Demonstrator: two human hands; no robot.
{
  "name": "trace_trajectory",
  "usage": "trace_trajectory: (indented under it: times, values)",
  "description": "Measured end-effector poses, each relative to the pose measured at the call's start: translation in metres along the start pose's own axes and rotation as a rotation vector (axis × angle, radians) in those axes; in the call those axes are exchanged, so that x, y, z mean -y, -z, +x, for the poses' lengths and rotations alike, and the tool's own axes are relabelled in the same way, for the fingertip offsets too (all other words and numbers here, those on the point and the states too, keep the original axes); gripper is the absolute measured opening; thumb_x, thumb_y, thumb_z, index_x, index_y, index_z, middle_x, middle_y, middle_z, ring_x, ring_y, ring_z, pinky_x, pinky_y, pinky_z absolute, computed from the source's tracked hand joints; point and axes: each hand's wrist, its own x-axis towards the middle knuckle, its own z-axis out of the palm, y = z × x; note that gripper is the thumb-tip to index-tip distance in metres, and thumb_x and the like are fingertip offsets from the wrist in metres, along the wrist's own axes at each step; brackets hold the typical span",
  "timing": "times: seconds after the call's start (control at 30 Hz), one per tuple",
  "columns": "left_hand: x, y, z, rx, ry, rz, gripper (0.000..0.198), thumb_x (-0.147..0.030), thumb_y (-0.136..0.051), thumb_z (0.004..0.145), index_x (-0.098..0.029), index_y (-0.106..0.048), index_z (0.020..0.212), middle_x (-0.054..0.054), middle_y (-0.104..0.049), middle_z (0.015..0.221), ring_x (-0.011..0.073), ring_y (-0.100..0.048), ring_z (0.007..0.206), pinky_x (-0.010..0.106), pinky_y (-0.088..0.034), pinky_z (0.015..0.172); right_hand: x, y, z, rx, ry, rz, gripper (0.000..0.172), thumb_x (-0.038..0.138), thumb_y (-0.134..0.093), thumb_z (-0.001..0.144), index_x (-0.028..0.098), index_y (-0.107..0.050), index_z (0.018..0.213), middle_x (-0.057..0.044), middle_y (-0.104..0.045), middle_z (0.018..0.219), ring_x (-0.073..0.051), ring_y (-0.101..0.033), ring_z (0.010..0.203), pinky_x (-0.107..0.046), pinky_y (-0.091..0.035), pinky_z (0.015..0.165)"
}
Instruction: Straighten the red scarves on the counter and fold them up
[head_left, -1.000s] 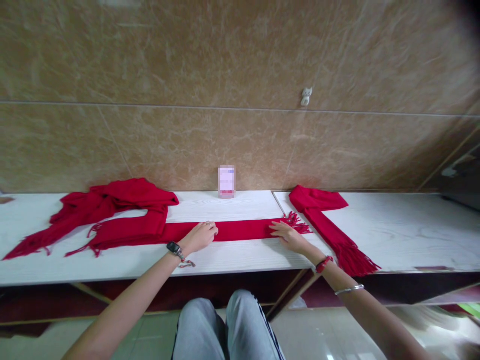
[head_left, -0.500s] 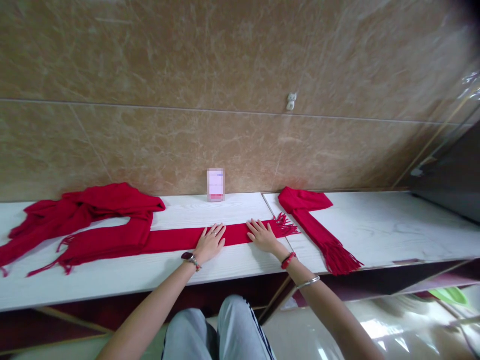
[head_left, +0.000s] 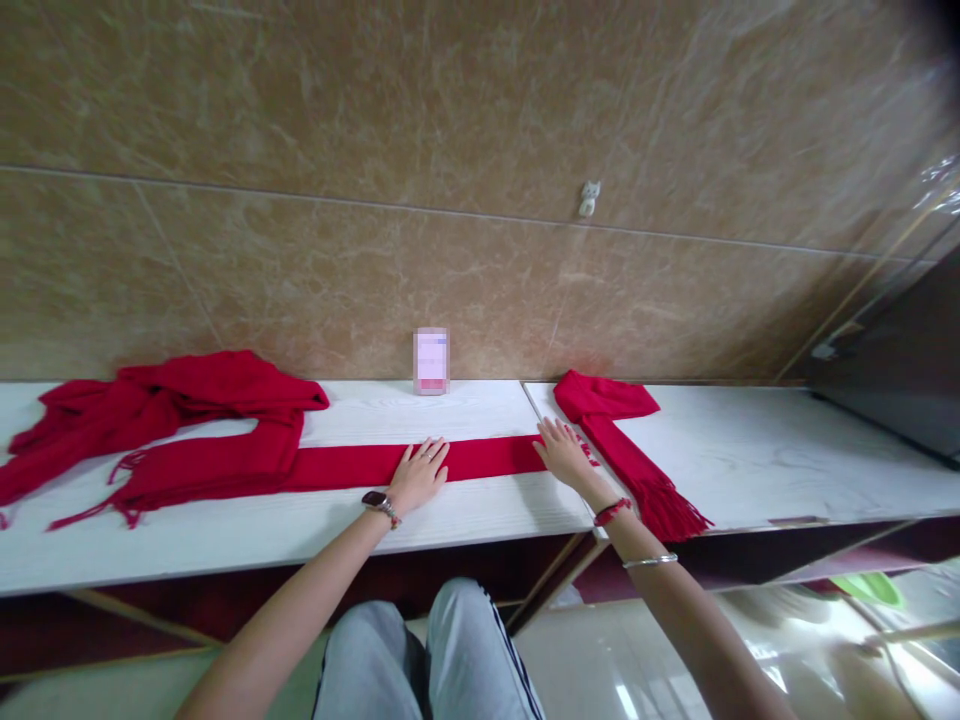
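A long red scarf lies stretched flat along the white shelf. My left hand rests palm down on its middle, fingers spread, with a watch on the wrist. My right hand lies flat and open on the scarf's right fringed end, covering most of the fringe. The scarf's left part runs into a bunched red pile.
A second red scarf lies folded at the right, its fringe hanging at the shelf's front edge. A small pink card stands against the brown marble wall. My grey-trousered knees are below. A dark panel stands at far right.
My right hand slid right along the scarf to its fringed end, after first moving left. My left hand stayed flat on the middle. The view shifted slightly.
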Motion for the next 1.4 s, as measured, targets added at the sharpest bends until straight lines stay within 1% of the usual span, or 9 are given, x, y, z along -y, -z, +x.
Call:
trace_trajectory:
  times: [0.13, 0.23, 0.43, 0.63, 0.77, 0.97, 1.07, 1.27, 1.4]
  values:
    - [0.001, 0.000, -0.001, -0.013, -0.003, -0.004, 0.046, -0.030, -0.033, 0.089, -0.019, -0.038, 0.133, 0.004, -0.035, 0.141, 0.0218, -0.029, 0.130, 0.043, -0.025, 0.104, 0.052, 0.001, 0.019, 0.075, 0.271, 0.138, 0.038, 0.027, -0.035, 0.091, 0.016, -0.045, 0.126, -0.014, -0.043, 0.134, -0.028, -0.032, 0.127, -0.048, -0.032, 0.099]
    - [0.002, -0.001, -0.001, -0.021, -0.005, -0.004, 0.045, -0.030, -0.034, 0.089, -0.020, -0.039, 0.133, 0.004, -0.036, 0.141, 0.0212, -0.029, 0.130, 0.041, -0.024, 0.105, 0.061, -0.003, 0.028, 0.152, 0.327, 0.131, 0.033, 0.022, -0.035, 0.091, 0.017, -0.048, 0.121, -0.011, -0.054, 0.121, -0.020, -0.047, 0.114, -0.038, -0.035, 0.096]
    - [0.002, -0.001, -0.001, -0.062, -0.014, 0.004, 0.044, -0.029, -0.035, 0.089, -0.021, -0.041, 0.131, 0.003, -0.039, 0.138, 0.0212, -0.033, 0.128, 0.041, -0.026, 0.103, -0.012, -0.002, 0.026, 0.159, 0.142, 0.027, 0.026, 0.013, -0.034, 0.089, 0.012, -0.059, 0.097, -0.014, -0.061, 0.094, -0.020, -0.056, 0.089, -0.031, -0.041, 0.082]
    - [0.002, -0.002, 0.000, -0.081, -0.006, 0.005, 0.043, -0.030, -0.035, 0.089, -0.021, -0.042, 0.131, 0.003, -0.040, 0.138, 0.0216, -0.033, 0.127, 0.041, -0.027, 0.103, -0.078, 0.011, 0.015, 0.173, 0.129, 0.010, 0.019, 0.014, -0.043, 0.085, 0.013, -0.059, 0.095, -0.011, -0.060, 0.095, -0.019, -0.056, 0.089, -0.030, -0.042, 0.081]
    - [0.003, -0.005, 0.000, -0.082, -0.004, 0.001, 0.043, -0.030, -0.036, 0.089, -0.021, -0.041, 0.131, 0.003, -0.041, 0.138, 0.0214, -0.034, 0.127, 0.040, -0.025, 0.104, -0.075, 0.012, 0.026, 0.164, 0.233, 0.057, 0.030, 0.011, -0.045, 0.081, 0.017, -0.055, 0.109, -0.010, -0.056, 0.113, -0.020, -0.051, 0.103, -0.035, -0.039, 0.089]
    - [0.002, -0.003, 0.000, -0.069, 0.003, 0.003, 0.044, -0.030, -0.036, 0.088, -0.022, -0.041, 0.131, 0.003, -0.041, 0.137, 0.0215, -0.034, 0.126, 0.041, -0.025, 0.104, -0.063, 0.007, 0.031, 0.163, 0.211, 0.067, 0.025, 0.005, -0.044, 0.079, 0.013, -0.061, 0.095, -0.012, -0.062, 0.092, -0.021, -0.056, 0.090, -0.032, -0.043, 0.082]
    - [0.001, -0.002, 0.000, -0.059, 0.003, 0.007, 0.044, -0.030, -0.036, 0.088, -0.021, -0.041, 0.131, 0.003, -0.040, 0.138, 0.0220, -0.034, 0.127, 0.041, -0.026, 0.104, -0.056, 0.013, 0.025, 0.125, 0.177, 0.064, 0.029, 0.002, -0.039, 0.079, 0.011, -0.060, 0.097, -0.013, -0.061, 0.095, -0.021, -0.054, 0.092, -0.032, -0.042, 0.083]
    - [0.001, -0.001, 0.000, -0.066, -0.004, 0.017, 0.043, -0.030, -0.035, 0.089, -0.022, -0.041, 0.131, 0.003, -0.040, 0.138, 0.0218, -0.034, 0.127, 0.040, -0.026, 0.103, -0.026, 0.020, 0.015, 0.163, 0.314, 0.117, 0.023, 0.011, -0.039, 0.083, 0.015, -0.059, 0.093, -0.009, -0.061, 0.093, -0.018, -0.053, 0.091, -0.028, -0.041, 0.083]
    - [0.001, -0.001, 0.000, -0.073, -0.003, 0.015, 0.043, -0.030, -0.034, 0.089, -0.021, -0.041, 0.131, 0.003, -0.041, 0.138, 0.0217, -0.034, 0.127, 0.040, -0.026, 0.103, -0.046, 0.017, 0.009, 0.171, 0.243, 0.078, 0.019, 0.008, -0.042, 0.078, 0.014, -0.060, 0.084, -0.009, -0.061, 0.085, -0.018, -0.055, 0.082, -0.028, -0.043, 0.076]
